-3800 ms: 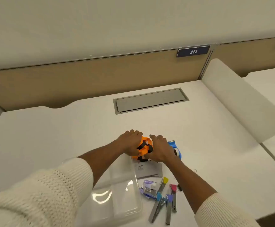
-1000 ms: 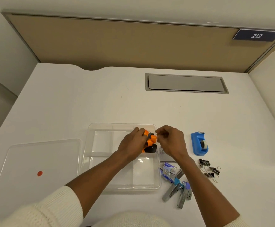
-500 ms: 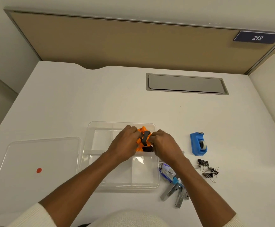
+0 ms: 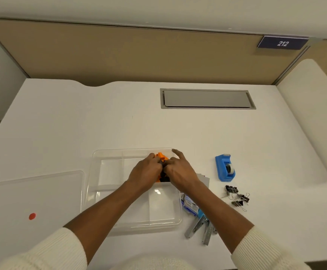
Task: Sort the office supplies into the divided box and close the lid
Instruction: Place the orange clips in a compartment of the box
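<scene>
A clear divided box sits on the white desk in front of me. My left hand and my right hand press together on a bundle of orange and black clips inside the box's far right compartment. The clear lid with a red dot lies flat to the left of the box. To the right of the box lie a blue tape dispenser, several black binder clips, several metal staplers and a staple packet.
A grey card pokes out under my right wrist. A grey cable hatch is set in the desk at the back. A beige partition with a "212" sign closes the far side.
My view swung left and down over the box. Both hands carried the orange and black clips from the desk into the far right compartment and lowered them there.
</scene>
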